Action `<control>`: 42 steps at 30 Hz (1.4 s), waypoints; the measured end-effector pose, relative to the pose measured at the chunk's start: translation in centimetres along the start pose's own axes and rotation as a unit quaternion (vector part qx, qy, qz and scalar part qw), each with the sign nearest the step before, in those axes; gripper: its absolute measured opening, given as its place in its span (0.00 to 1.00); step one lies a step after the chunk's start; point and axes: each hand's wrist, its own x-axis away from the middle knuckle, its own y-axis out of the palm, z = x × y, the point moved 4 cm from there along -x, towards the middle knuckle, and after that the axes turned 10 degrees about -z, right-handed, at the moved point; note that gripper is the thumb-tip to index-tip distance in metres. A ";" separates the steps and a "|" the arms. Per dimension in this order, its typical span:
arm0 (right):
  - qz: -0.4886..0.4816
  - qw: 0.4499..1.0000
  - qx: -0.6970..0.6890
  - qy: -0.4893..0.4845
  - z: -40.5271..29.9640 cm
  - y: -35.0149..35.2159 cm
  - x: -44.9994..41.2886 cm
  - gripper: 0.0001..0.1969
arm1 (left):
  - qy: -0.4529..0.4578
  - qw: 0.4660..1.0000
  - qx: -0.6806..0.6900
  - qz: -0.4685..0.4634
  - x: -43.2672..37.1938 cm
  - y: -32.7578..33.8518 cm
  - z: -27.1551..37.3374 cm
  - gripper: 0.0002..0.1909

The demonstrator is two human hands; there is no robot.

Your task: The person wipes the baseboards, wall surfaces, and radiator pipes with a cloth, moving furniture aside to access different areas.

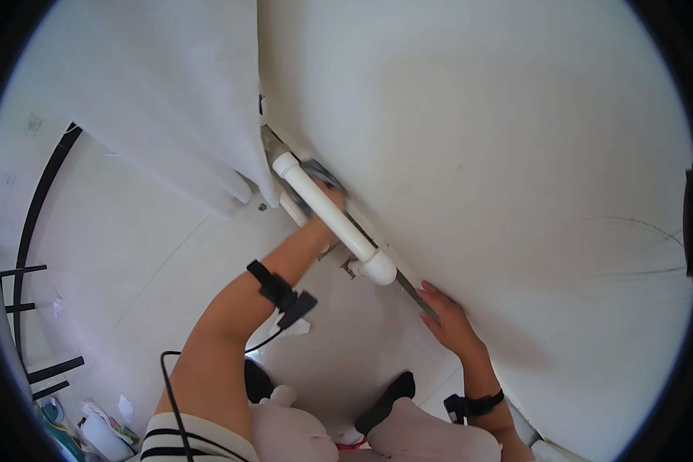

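Observation:
A white plastic pipe with a rounded elbow runs along the foot of the wall. My left hand reaches under the pipe to its wall side, partly hidden by it and blurred. A grey cloth is in that hand, between pipe and wall; its grip is only partly visible. Past the elbow, my right hand leans on the base of the wall with fingers apart, beside a dark strip along the wall's foot. Nothing shows in its grasp.
A white curtain hangs to the floor by the pipe's far end. Metal brackets sit under the pipe. White scraps lie on the pale floor. A black curved frame stands at left, above several bags. My knees are below.

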 end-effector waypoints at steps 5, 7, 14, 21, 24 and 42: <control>-0.030 0.999 -0.021 -0.027 -1.5 0.3 -2.2 0.20 | 0.031 0.948 0.227 -0.221 8.8 3.2 2.4 0.11; -0.038 0.998 -0.033 -0.045 -2.7 0.9 -3.1 0.20 | 0.092 0.940 0.263 -0.194 8.2 0.6 2.9 0.11; -0.038 0.993 -0.027 -0.105 -3.9 1.7 -5.1 0.20 | -0.037 0.926 0.342 -0.152 7.0 -7.4 5.5 0.10; -0.037 0.996 -0.058 -0.058 -3.4 0.4 -4.1 0.20 | 0.138 0.872 0.401 0.243 5.4 -21.5 1.0 0.12; -0.023 0.996 -0.055 -0.065 -2.3 0.1 -3.9 0.19 | 0.135 0.875 0.353 0.302 4.9 -23.4 -0.7 0.12; -0.049 0.996 -0.063 -0.027 -1.6 0.7 -3.0 0.20 | 0.111 0.981 0.041 0.156 -13.7 -21.6 -1.4 0.17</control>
